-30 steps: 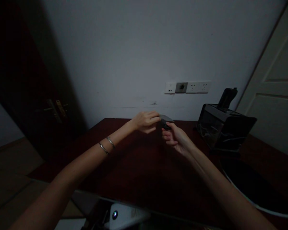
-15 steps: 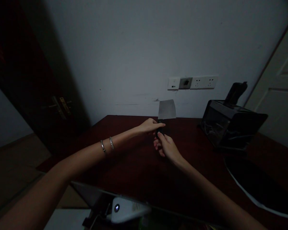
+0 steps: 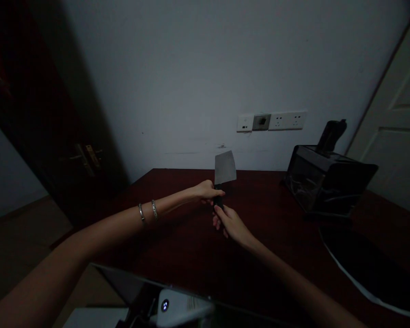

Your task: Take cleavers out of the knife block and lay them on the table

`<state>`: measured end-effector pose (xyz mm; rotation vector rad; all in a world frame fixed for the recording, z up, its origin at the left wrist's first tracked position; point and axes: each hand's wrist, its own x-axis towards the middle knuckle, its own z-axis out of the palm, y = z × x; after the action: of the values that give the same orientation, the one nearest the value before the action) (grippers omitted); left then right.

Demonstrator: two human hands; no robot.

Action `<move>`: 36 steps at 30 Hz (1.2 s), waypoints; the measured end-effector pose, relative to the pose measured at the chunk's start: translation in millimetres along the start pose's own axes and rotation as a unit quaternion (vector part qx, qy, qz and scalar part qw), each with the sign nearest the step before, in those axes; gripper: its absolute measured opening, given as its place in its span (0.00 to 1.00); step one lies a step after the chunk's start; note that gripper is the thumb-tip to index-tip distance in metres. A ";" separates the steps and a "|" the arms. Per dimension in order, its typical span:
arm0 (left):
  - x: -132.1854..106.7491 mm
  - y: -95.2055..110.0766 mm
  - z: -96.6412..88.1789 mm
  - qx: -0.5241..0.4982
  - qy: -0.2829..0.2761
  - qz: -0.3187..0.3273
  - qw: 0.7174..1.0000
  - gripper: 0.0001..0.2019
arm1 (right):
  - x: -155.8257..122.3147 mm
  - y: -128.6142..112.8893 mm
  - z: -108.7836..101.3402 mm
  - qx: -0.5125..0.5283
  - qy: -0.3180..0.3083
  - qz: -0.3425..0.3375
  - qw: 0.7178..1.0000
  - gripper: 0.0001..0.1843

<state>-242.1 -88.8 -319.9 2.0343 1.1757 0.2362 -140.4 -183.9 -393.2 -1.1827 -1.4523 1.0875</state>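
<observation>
A cleaver point(image 3: 225, 167) with a broad grey blade and a dark handle is held upright above the dark red tabletop point(image 3: 177, 246). My left hand point(image 3: 207, 190), with two silver bangles on its wrist, is closed round the upper handle just below the blade. Lower on the same handle, my right hand point(image 3: 231, 223) grips with the thumb laid along it. The fingers of both hands cover most of the handle.
A dark knife block point(image 3: 331, 180) with a black handle sticking out stands at the right. In front of it lies a black rounded mat point(image 3: 369, 269) with a pale edge. Wall sockets point(image 3: 271, 121) are behind. Below the table edge is a white device point(image 3: 184, 307) with a lit display.
Both hands have moved a little left and down in view with the cleaver. Its blade has tilted slightly. The grip of both hands stays on the handle.
</observation>
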 end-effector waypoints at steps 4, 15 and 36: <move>-1.7 -13.1 -4.0 0.026 -0.012 0.016 0.999 0.22 | -4.8 -3.7 -18.1 -0.117 -0.137 -0.026 0.983 0.23; -24.5 -51.3 -9.1 0.056 -0.052 -0.068 0.995 0.24 | -24.8 15.9 -108.1 -0.254 -0.083 0.009 0.964 0.29; -28.8 -61.5 28.0 0.075 -0.076 -0.129 0.986 0.18 | -21.4 45.5 -121.4 -0.112 -0.008 0.057 0.992 0.30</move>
<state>-285.0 -108.9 -376.0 1.9620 1.3764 -0.1361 -12.0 -189.7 -420.1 -1.4331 -1.5662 1.0328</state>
